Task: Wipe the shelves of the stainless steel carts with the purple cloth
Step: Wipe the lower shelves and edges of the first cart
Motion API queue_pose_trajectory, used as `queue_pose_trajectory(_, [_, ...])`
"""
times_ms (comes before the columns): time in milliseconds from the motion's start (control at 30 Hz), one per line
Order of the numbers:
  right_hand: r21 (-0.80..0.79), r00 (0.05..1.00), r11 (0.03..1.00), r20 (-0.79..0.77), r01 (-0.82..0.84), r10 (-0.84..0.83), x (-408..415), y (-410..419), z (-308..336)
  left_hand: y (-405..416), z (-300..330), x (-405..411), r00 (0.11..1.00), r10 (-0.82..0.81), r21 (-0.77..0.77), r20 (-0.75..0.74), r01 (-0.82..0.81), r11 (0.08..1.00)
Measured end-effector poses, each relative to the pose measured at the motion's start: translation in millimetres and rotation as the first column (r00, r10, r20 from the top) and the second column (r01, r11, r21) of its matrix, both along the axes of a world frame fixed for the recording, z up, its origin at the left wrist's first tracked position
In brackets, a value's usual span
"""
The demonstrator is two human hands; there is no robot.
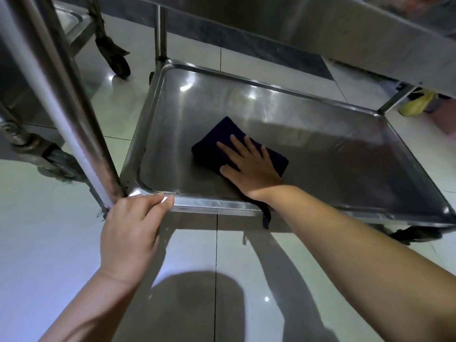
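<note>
On bottom shelf (pixel 320 154): right hand (pixel 249 166) flat on purple cloth (pixel 217 141).

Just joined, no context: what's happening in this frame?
A person is wiping the bottom shelf of a stainless steel cart. The right hand presses the folded purple cloth flat near the shelf's middle. The left hand grips the shelf's near rim at the corner post.

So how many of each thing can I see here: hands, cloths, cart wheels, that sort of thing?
Hands: 2, left hand and right hand
Purple cloth: 1
Cart shelves: 2, bottom shelf and upper shelf
Wheels in plain view: 2, far wheel and near wheel
Total: 7
</note>
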State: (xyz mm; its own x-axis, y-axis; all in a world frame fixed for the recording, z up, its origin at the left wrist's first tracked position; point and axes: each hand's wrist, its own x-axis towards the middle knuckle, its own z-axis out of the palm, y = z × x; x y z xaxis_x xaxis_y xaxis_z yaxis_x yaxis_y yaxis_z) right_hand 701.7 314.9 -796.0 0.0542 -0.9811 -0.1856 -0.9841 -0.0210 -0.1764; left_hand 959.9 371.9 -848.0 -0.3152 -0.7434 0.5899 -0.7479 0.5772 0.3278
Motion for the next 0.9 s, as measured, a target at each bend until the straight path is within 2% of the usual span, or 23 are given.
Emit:
queue_pose_trajectory(100, [-0.001,0.983,0.985,-0.059,0.174,-0.173,-58,13,4,-2,-2,2,1.0,0.001,-0.026,0.017,-0.001,1.0])
queue_pose_trajectory(200, [0.011,0.929,0.93,-0.061,0.367,-0.366,-116,35,8,1,-3,-1,0.999,0.036,-0.08,0.009,-0.035,0.996])
queue_pose_trajectory(333, [0.037,0.753,0.755,-0.117,0.655,-0.647,-160,63,11,5,-6,-4,0.998,0.051,-0.11,-0.026,-0.054,0.992])
queue_pose_trajectory(433, [0.095,0.637,0.63,-0.143,0.771,-0.757,-149,69,10,7,-8,-9,0.996,0.058,-0.062,-0.071,-0.062,0.996])
queue_pose_trajectory(500, [0.105,0.596,0.587,-0.157,0.803,-0.787,-125,69,8,9,-9,-12,0.992,0.078,-0.048,-0.101,-0.083,0.995])
queue_pose_trajectory(567, [0.109,0.623,0.614,-0.169,0.782,-0.763,-95,66,6,10,-9,-13,0.99,0.088,-0.045,-0.112,-0.094,0.995])
queue_pose_trajectory(667, [0.107,0.744,0.738,-0.174,0.666,-0.646,-44,56,4,11,-9,-13,0.987,0.112,-0.011,-0.117,-0.114,0.993])
queue_pose_trajectory(800, [0.082,0.905,0.906,-0.14,0.415,-0.402,26,30,1,13,-5,-12,0.987,0.117,0.029,-0.109,-0.115,0.993])
queue_pose_trajectory(900, [0.058,0.976,0.978,-0.087,0.203,-0.197,75,6,-2,14,-5,-8,0.991,0.092,0.053,-0.1,-0.088,0.995])
